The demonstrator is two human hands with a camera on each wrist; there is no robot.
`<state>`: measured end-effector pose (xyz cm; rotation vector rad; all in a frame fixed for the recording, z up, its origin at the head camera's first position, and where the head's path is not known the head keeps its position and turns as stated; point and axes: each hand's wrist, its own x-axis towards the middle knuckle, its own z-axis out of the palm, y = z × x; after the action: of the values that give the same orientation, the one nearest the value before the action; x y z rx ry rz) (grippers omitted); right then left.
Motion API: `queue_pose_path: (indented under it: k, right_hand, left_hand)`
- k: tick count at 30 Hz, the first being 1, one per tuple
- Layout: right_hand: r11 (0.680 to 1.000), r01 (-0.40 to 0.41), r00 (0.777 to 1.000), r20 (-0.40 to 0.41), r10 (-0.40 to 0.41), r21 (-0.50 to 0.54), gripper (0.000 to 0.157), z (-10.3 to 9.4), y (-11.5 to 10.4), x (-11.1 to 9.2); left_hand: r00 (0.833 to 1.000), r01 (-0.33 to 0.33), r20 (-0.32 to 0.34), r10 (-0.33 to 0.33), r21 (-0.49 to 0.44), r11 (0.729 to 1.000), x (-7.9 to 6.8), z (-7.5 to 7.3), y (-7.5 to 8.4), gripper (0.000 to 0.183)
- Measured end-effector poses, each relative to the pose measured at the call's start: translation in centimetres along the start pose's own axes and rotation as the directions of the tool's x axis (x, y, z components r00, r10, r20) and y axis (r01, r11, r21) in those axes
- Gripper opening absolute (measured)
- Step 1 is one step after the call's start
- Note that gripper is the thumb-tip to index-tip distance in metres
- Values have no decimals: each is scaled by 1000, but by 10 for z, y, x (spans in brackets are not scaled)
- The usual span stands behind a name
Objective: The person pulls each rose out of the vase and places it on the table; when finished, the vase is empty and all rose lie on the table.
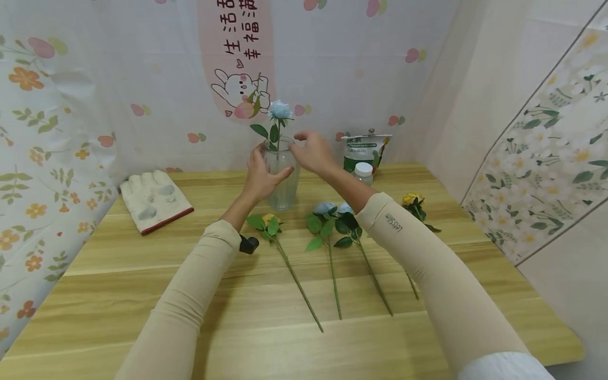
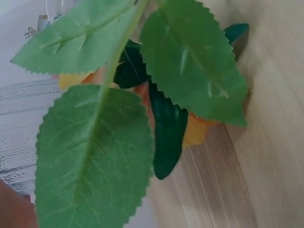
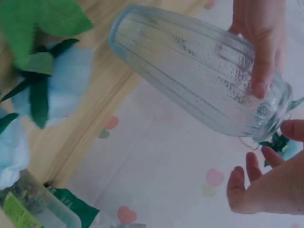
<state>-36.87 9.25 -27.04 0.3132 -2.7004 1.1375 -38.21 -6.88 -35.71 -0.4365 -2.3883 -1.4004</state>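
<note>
A clear ribbed glass vase [image 1: 284, 187] stands upright on the wooden table. One light blue rose [image 1: 280, 110] with green leaves rises from its mouth, the stem showing through the glass. My left hand [image 1: 262, 177] grips the vase's upper part from the left, thumb lying across the front. At the rim's right side is my right hand [image 1: 313, 153]. In the right wrist view, its thumb meets the rim and its other fingers [image 3: 253, 166] are spread loosely in the air. Leaves of a yellow rose [image 2: 194, 128] fill the left wrist view.
On the table lie a yellow rose [image 1: 271, 219], two blue roses [image 1: 324, 208] and another yellow rose [image 1: 413, 199], stems toward me. A work glove [image 1: 155, 200] rests at the left. A white-capped bottle [image 1: 363, 171] and a green-and-white pouch [image 1: 363, 150] stand behind my right forearm.
</note>
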Motion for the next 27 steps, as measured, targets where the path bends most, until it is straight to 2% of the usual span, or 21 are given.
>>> queue_pose_path:
  k: [3,8,15,22,27]
  right_hand:
    - [999,-34,999,33,34,0,46,4,-2,12]
    - [991,-67,995,82,58,115,43,12,-7,25]
    - [965,-71,995,91,49,252,32,20,-12,37]
    - [974,-71,991,123,45,214,28,25,-21,40]
    - [990,1,981,190,-28,143,25,24,-21,41]
  left_hand:
    - [1000,2,3,-2,-5,1000,0,1,0,100]
    - [1000,2,-5,-2,-6,1000,-1,1,0,101]
    - [1000,7,7,-7,-8,1000,0,2,-2,101]
    - [1000,-10,-6,10,-17,1000,0,2,-2,98]
    - [1000,-25,-8,25,-23,999,1,1,-3,98]
